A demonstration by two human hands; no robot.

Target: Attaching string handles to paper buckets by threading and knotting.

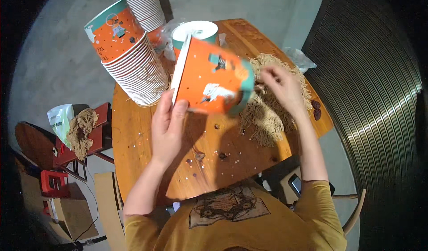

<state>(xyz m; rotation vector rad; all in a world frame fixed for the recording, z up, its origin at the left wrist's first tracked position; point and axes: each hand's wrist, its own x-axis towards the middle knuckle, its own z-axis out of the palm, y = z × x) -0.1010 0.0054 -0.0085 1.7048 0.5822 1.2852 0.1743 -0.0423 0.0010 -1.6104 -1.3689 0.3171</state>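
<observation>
Left fingers [179, 108] are clamped on the orange tub [211, 79], mid-frame, seemingly to keep it tilted. Whether right fingers [285, 76], blurred near tan strands [269, 128], are closed cannot be told.

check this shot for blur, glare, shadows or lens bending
Head view: the right grip's fingers and the base end of the held orange tub are blurred; head view: a bright glare streak crosses the ribbed dark panel; head view: shadows darken the wooden table; head view: fisheye bending curves the panel's ribs, with blackened corners.

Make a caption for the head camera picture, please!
Left hand holding a tilted orange tub, right hand near tan strings.
</observation>
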